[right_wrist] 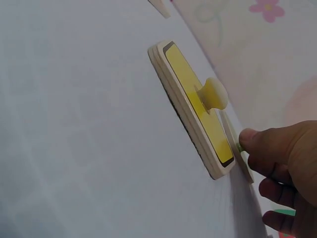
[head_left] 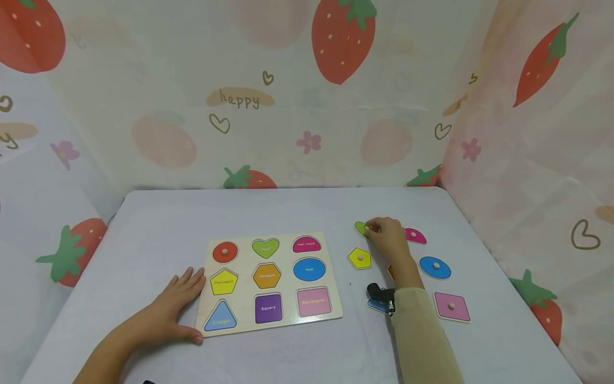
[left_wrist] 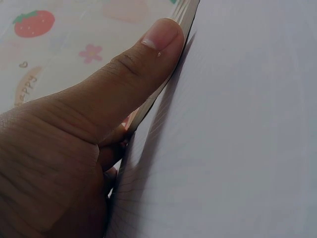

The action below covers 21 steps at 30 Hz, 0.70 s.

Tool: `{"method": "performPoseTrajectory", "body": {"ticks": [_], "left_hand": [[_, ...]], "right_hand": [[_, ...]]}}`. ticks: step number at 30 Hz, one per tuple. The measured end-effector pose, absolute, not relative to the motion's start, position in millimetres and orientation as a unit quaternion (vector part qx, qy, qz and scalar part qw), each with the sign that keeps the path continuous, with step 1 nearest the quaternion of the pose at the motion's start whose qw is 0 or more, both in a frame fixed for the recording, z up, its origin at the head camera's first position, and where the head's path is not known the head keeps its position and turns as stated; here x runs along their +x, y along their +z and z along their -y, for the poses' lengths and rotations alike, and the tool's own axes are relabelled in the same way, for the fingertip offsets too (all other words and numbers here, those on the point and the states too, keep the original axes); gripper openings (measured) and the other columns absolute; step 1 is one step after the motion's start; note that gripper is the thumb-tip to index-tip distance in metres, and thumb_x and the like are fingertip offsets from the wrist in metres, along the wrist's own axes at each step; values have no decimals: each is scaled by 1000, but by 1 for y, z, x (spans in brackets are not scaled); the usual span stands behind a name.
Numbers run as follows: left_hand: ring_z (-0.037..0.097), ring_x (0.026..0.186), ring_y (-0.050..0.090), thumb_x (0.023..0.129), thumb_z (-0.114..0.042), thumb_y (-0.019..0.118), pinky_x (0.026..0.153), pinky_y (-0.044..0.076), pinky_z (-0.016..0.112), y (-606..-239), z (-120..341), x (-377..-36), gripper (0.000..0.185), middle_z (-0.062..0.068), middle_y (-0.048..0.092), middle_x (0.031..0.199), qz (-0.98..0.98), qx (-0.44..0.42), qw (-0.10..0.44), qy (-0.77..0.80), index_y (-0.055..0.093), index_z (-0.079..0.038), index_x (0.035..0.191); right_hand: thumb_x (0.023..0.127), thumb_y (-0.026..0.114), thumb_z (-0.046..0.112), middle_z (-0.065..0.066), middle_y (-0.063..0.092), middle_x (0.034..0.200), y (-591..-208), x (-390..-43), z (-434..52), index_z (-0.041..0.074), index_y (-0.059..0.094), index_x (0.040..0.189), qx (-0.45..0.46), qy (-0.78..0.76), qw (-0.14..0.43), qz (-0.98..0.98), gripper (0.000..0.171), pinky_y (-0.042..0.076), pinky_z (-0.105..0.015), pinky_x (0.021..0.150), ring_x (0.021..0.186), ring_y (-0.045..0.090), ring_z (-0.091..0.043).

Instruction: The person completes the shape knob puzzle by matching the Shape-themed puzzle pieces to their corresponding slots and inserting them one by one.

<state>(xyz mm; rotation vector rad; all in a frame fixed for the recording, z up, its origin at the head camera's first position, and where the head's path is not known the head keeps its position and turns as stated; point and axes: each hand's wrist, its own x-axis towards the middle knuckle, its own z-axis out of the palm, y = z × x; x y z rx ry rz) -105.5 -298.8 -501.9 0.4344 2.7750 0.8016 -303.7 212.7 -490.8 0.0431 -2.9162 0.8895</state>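
My left hand [head_left: 170, 306] lies with fingers spread against the left edge of a wooden shape puzzle board [head_left: 242, 324]; its thumb [left_wrist: 161, 42] touches the board's edge in the left wrist view. A red circle piece [head_left: 225, 252] with a knob sits in the board's top left; the other shapes show printed names. Over on the right, my right hand [head_left: 389, 240] pinches the knob of a green puzzle piece [head_left: 361, 229], partly hidden by the fingers. Close by lies a yellow pentagon piece [head_left: 360, 258], its knob [right_wrist: 214, 93] large in the right wrist view.
Around my right arm lie a magenta half-round piece [head_left: 415, 236], a blue oval [head_left: 435, 268] and a pink rectangle [head_left: 452, 307]. An orange piece [head_left: 391, 272] and a blue piece [head_left: 378, 305] are partly covered by the arm. Strawberry-printed cloth [head_left: 307, 117] surrounds the white table.
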Motion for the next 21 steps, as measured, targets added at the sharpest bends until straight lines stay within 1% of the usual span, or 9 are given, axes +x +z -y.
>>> {"method": "performPoseTrajectory", "body": {"ticks": [5, 8, 12, 15, 21], "left_hand": [[38, 159, 0, 58, -73, 85, 125, -17, 32, -504, 299, -106, 136, 11, 17, 171, -944, 150, 110, 271, 28, -5, 161], [38, 159, 0, 58, -73, 84, 124, -17, 29, -504, 298, -106, 135, 11, 17, 171, -944, 150, 109, 272, 28, -5, 161], [38, 159, 0, 58, -72, 85, 125, -16, 32, -503, 298, -106, 135, 11, 17, 171, -944, 148, 110, 275, 29, -6, 161], [38, 159, 0, 58, -72, 85, 126, -15, 34, -502, 297, -106, 135, 10, 17, 171, -944, 146, 110, 275, 29, -6, 161], [38, 159, 0, 58, -72, 85, 126, -15, 36, -501, 297, -106, 135, 11, 17, 171, -945, 144, 108, 273, 29, -5, 161]], "right_hand": [[99, 71, 26, -9, 73, 109, -494, -304, -213, 13, 74, 122, 10, 286, 47, 957, 27, 57, -43, 91, 102, 62, -28], [99, 71, 25, -9, 74, 110, -495, -305, -212, 13, 74, 121, 11, 283, 51, 958, 26, 54, -46, 96, 104, 63, -29], [99, 71, 25, -9, 74, 109, -497, -307, -212, 13, 75, 120, 14, 278, 58, 959, 25, 47, -52, 99, 105, 63, -29], [99, 71, 24, -9, 75, 108, -498, -308, -211, 13, 75, 119, 12, 276, 63, 959, 24, 46, -54, 100, 104, 63, -29], [99, 71, 24, -9, 75, 111, -498, -309, -209, 12, 76, 117, 8, 276, 68, 959, 22, 39, -57, 103, 110, 62, -31]]}}
